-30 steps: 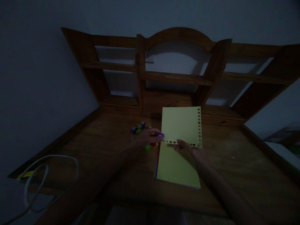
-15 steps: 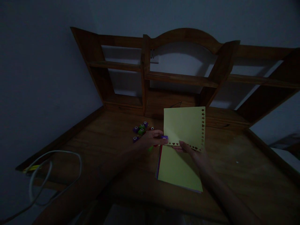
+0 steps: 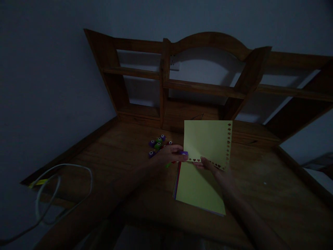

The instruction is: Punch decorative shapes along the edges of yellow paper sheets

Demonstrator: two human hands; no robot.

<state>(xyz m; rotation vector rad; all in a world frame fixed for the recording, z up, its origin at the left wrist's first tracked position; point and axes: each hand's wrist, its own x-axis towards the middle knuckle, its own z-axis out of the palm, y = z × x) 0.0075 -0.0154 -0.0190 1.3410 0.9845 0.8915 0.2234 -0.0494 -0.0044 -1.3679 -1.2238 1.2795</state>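
Observation:
My left hand (image 3: 171, 153) is closed around a small purple craft punch (image 3: 184, 153), which sits at the lower left corner of a yellow paper sheet (image 3: 205, 139). Heart and star cut-outs run along the sheet's right and lower edges. My right hand (image 3: 214, 170) pinches the lower edge of the sheet, thumb on top, and holds it raised and tilted. Beneath lies a stack of coloured paper (image 3: 199, 189) with yellow on top. Left of the sheet, several purple, green and red punches (image 3: 158, 146) stand in a group, partly hidden by my left hand.
A wooden shelf unit (image 3: 205, 86) rises at the back of the wooden desk (image 3: 260, 194). A white cable (image 3: 91, 177) loops over the desk's left side, near a yellow item (image 3: 39, 183). A wall socket (image 3: 174, 64) shows behind the shelf.
The whole view has shifted slightly, so everything appears a little further right. Both hands keep their hold on the punch and sheet; no new cut-out is plainly visible.

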